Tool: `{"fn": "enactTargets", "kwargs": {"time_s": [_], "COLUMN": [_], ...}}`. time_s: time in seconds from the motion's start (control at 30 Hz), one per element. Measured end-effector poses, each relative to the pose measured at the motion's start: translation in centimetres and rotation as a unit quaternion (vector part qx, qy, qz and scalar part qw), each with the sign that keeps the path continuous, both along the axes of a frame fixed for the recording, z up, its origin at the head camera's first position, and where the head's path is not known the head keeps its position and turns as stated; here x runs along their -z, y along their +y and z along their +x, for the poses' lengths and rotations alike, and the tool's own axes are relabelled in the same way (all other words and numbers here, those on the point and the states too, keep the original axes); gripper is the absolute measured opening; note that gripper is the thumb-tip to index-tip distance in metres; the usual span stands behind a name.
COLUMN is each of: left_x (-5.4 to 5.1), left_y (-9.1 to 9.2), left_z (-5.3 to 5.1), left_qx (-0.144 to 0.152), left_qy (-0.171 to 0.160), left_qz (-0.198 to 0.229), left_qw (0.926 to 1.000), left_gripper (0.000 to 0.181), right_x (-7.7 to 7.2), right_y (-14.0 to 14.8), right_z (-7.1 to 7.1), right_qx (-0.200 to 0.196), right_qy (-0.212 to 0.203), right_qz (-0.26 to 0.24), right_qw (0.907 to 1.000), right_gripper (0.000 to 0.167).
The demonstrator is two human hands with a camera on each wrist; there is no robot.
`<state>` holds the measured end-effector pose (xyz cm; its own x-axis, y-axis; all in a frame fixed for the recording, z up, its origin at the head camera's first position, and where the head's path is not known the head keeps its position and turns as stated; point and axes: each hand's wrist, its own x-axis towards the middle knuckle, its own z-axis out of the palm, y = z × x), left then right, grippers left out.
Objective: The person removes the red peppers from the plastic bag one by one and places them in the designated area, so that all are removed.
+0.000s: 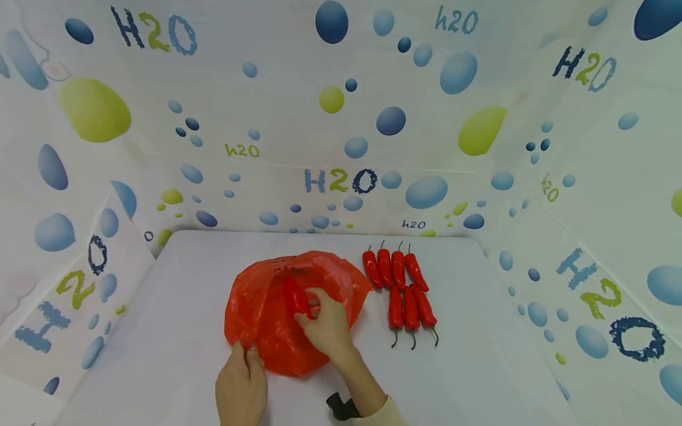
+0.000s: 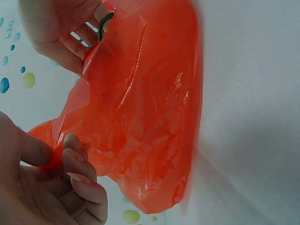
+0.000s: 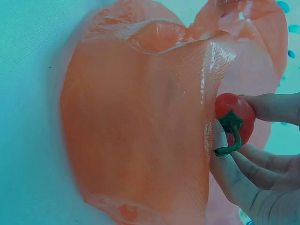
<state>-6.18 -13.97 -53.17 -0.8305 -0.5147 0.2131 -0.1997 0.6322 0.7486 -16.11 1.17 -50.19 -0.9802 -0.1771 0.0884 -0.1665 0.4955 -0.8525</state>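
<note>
A red plastic bag [image 1: 282, 349] lies on the white table, its mouth spread toward the person. My left hand [image 1: 241, 384] pinches the bag's near left edge between thumb and fingers; the left wrist view shows the same hand [image 2: 56, 178] with film between the fingertips. My right hand [image 1: 327, 325] holds a red chili pepper [image 1: 296, 297] at the bag's mouth. In the right wrist view the pepper's green stem [image 3: 232, 133] points toward the camera, with thumb and fingers around the pepper. Whatever lies inside the bag is hidden.
Several red chili peppers [image 1: 398, 269] lie in two rows to the right of the bag, the nearer row [image 1: 410, 307] with stems toward the person. A black object [image 1: 341, 407] is at the right wrist. A patterned sheet [image 1: 277, 118] rises behind the table [image 1: 479, 355].
</note>
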Motion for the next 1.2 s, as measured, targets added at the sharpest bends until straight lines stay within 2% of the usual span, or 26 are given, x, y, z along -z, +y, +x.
{"fn": "enactTargets", "kwargs": {"time_s": [0.1, 0.53, 1.0, 1.2], "left_x": [0.0, -0.6, -0.7, -0.6], "left_y": [0.1, 0.3, 0.2, 0.2], "left_z": [0.0, -0.1, -0.2, -0.2], "left_qx": [-0.001, 0.004, 0.008, 0.006], "left_qy": [0.007, -0.041, -0.045, -0.050], "left_qz": [-0.003, 0.021, 0.020, 0.018], "left_qw": [1.0000, 0.9990, 0.9988, 0.9985], "left_gripper": [0.021, 0.023, 0.021, 0.021], "right_x": [-0.1, -0.8, -2.1, -2.1], "right_y": [0.5, 2.4, 4.3, 5.1], "right_z": [0.3, 1.1, 2.1, 2.4], "right_qx": [0.002, 0.021, 0.055, 0.077], "right_qy": [0.006, -0.006, 0.006, 0.008], "right_qz": [-0.006, -0.032, -0.059, -0.060], "right_qw": [1.0000, 0.9993, 0.9967, 0.9952], "right_gripper": [0.053, 0.055, 0.054, 0.056]}}
